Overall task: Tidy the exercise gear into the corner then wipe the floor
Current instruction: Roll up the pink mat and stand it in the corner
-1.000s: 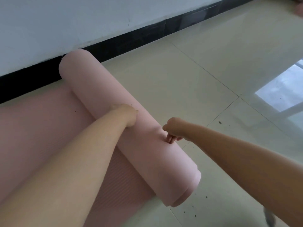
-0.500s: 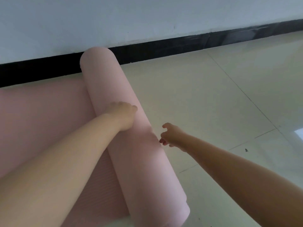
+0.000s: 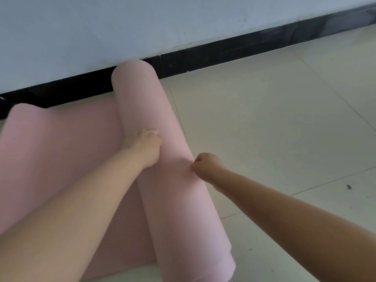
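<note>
head view, left hand (image 3: 144, 146) curled over pink mat roll (image 3: 173, 176), right hand (image 3: 206, 165) fisted against its right side

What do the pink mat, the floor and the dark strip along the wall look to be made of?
Pink mat: looks like soft foam, matte; fine ribbing shows on the flat part, and the roll is thick and rounded.
Floor: apparently glazed ceramic tile, pale with a mild sheen; thin joint lines cross it.
Dark strip: probably polished stone or tile skirting, black and glossy, with a vertical seam.
</note>
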The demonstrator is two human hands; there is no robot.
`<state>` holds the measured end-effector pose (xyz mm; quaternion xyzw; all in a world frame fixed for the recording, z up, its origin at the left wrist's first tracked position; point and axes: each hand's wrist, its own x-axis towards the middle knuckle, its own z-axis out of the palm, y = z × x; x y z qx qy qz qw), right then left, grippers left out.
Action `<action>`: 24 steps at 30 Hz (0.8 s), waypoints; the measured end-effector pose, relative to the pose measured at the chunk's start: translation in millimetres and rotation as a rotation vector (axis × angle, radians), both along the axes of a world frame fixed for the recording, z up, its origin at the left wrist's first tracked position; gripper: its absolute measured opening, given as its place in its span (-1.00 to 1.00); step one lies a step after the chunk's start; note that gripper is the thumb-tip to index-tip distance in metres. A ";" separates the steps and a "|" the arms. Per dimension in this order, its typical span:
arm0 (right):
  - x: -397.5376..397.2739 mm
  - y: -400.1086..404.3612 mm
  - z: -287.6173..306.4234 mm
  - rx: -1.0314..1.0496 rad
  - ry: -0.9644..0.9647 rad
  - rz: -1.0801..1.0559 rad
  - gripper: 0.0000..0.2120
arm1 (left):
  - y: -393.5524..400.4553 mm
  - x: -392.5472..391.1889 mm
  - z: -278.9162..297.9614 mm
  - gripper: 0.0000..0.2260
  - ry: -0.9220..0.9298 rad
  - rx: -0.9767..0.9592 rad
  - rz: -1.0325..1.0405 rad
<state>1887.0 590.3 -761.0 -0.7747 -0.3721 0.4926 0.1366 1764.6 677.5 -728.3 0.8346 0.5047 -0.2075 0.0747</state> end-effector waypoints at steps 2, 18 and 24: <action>-3.0 -4.0 -1.3 0.010 0.050 -0.050 -0.84 | -0.5 0.9 -0.4 -0.61 0.008 -0.023 -0.011; 4.7 -22.1 -14.2 -0.176 0.098 -0.002 -0.89 | -17.5 14.9 6.4 -0.48 0.021 -0.185 0.092; -5.2 -20.5 -2.8 -0.143 0.066 0.011 -0.67 | -33.1 22.7 13.4 -0.56 0.038 -0.112 0.128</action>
